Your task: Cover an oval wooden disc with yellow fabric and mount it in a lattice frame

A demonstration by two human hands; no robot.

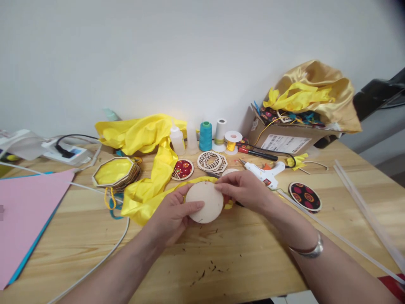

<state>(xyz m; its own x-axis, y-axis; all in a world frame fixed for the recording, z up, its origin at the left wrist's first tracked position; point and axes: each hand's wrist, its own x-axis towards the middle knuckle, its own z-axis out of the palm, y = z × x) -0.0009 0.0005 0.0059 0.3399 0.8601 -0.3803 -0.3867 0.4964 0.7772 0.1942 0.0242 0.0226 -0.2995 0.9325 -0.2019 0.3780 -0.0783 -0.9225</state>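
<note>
Both my hands hold a plain round wooden disc just above the wooden table, near its middle. My left hand grips the disc's left side, thumb lying across its face. My right hand pinches the disc's upper right edge with closed fingers; a silver bangle sits on that wrist. Yellow satin cloth lies right behind and under the disc, trailing left and back.
A stack of octagonal yellow frames, a red patterned round, lattice wooden rounds, thread spools, a glue gun, a dark patterned round, clear glue sticks, a cardboard box with gold cloth, pink paper.
</note>
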